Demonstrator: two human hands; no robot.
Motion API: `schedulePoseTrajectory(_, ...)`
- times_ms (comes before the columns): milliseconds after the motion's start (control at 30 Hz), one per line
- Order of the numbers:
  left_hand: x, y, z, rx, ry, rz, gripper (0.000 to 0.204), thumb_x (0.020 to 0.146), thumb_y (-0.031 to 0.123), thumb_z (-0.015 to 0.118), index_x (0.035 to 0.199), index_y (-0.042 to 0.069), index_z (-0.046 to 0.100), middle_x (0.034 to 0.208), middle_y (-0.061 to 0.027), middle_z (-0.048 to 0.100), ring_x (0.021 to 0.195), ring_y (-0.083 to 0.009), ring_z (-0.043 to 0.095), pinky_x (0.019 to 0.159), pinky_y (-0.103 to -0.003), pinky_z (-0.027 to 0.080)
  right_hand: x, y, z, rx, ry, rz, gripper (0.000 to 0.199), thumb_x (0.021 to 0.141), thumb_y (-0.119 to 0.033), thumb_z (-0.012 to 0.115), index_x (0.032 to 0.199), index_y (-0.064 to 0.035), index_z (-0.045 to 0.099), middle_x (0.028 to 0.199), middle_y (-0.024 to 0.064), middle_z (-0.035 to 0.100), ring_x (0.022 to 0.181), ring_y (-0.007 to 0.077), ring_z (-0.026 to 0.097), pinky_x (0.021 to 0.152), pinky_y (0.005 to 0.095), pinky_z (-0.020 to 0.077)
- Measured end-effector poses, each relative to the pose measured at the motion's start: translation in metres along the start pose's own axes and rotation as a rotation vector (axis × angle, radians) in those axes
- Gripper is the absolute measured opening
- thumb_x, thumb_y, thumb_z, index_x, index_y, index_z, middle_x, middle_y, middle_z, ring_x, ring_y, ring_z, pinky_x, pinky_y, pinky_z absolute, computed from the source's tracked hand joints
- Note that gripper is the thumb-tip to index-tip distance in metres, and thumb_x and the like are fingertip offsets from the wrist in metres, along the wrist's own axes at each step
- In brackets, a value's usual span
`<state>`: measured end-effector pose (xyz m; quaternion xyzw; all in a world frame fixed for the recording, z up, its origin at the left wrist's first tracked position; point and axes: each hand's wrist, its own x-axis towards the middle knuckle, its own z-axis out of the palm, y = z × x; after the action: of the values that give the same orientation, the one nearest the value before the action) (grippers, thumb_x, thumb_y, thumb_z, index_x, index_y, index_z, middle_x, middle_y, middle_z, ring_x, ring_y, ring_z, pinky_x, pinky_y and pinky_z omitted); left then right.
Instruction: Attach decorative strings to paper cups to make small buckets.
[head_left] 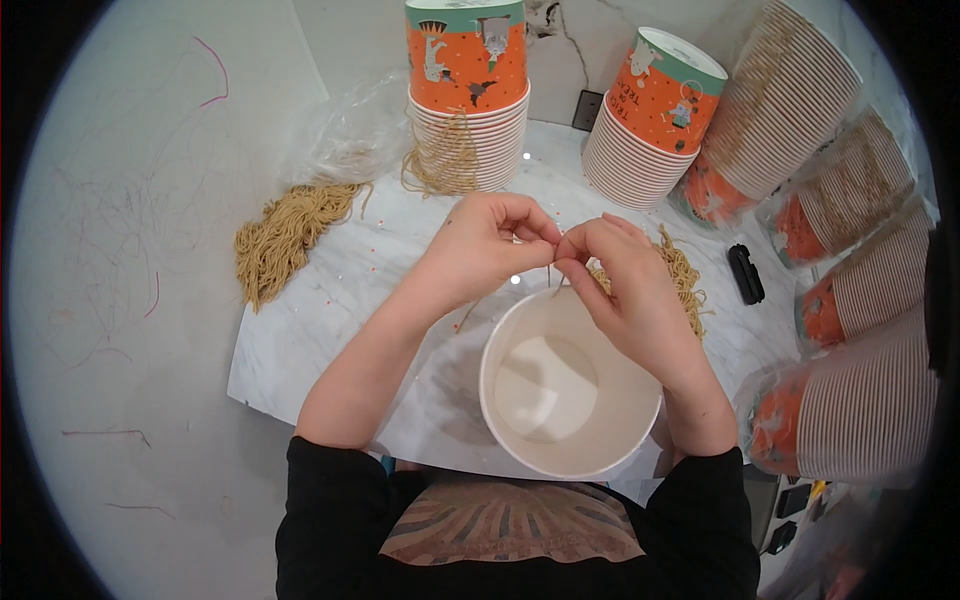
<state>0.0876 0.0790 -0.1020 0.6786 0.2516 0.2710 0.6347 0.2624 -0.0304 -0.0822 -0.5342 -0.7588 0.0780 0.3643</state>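
Hands: left hand [485,245] and right hand [625,285] meet fingertip to fingertip, both pinching a thin tan string [549,278] over the far rim of the open white cup [568,385].
Risk: the string looks fine enough to slip from the pinch; a forearm could nudge the cup off the near edge of the surface [330,330].
Open cups: one.
Upright orange cup stacks: two, [468,90] and [655,120].
Sleeved stacks at right: about five.
String bundles: three.

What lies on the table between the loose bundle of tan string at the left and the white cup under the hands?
In the head view, the left hand and its forearm cross that stretch; otherwise bare marble table separates the tan string bundle from the white cup.
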Motion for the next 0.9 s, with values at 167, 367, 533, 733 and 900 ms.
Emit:
schedulePoseTrajectory(167, -0.005, 0.005, 0.017, 0.176, 0.211, 0.179, 0.01, 0.087, 0.004, 0.072, 0.096, -0.001, 0.073, 0.085, 0.0014, 0.07, 0.062, 0.001, 0.044, 0.056, -0.017, 0.035, 0.003, 0.0, 0.0, 0.076, 0.06, 0.078, 0.007, 0.095, -0.003, 0.061, 0.099, -0.0018, 0.055, 0.086, 0.0114, 0.063, 0.082, 0.0267, 0.066, 0.096, 0.0414, 0.0478)
schedulePoseTrajectory(367, -0.008, 0.005, 0.031, 0.123, 0.336, 0.318, 0.009, 0.09, 0.006, 0.074, 0.098, 0.001, 0.074, 0.085, 0.0038, 0.07, 0.058, 0.0033, 0.033, 0.051, -0.017, 0.027, 0.005, 0.014, -0.002, 0.449, 0.125, 0.135, 0.006, 0.1, -0.003, 0.058, 0.102, 0.0013, 0.055, 0.088, 0.0056, 0.063, 0.085, 0.0133, 0.062, 0.077, 0.0267, 0.0507)
schedulePoseTrajectory(533, -0.007, 0.002, 0.03, 0.017, 0.308, 0.315, 0.009, 0.091, 0.004, 0.074, 0.099, 0.001, 0.073, 0.086, 0.0031, 0.07, 0.059, 0.0038, 0.037, 0.051, -0.016, 0.029, 0.007, 0.013, -0.005, 0.71, 0.113, 0.239, 0.007, 0.101, -0.005, 0.059, 0.099, 0.0016, 0.057, 0.088, 0.0011, 0.063, 0.083, 0.0091, 0.061, 0.08, 0.0258, 0.0506)
schedulePoseTrajectory(733, -0.006, 0.0, 0.031, -0.007, 0.272, 0.312, 0.011, 0.092, 0.003, 0.074, 0.102, 0.0, 0.073, 0.088, 0.0011, 0.07, 0.061, 0.0037, 0.043, 0.052, -0.015, 0.034, 0.01, 0.018, -0.014, 0.873, 0.042, 0.32, 0.011, 0.097, -0.007, 0.067, 0.103, 0.0009, 0.061, 0.089, 0.0019, 0.066, 0.083, 0.0079, 0.063, 0.078, 0.0228, 0.0504)
schedulePoseTrajectory(900, -0.012, 0.008, 0.033, 0.109, 0.342, 0.256, 0.008, 0.09, 0.005, 0.076, 0.098, 0.002, 0.074, 0.088, 0.0036, 0.071, 0.057, 0.0038, 0.036, 0.05, -0.016, 0.029, 0.009, 0.021, -0.013, 0.766, 0.065, 0.353, 0.011, 0.096, -0.008, 0.069, 0.1, 0.0013, 0.064, 0.087, 0.001, 0.066, 0.083, 0.0079, 0.063, 0.078, 0.022, 0.0502)
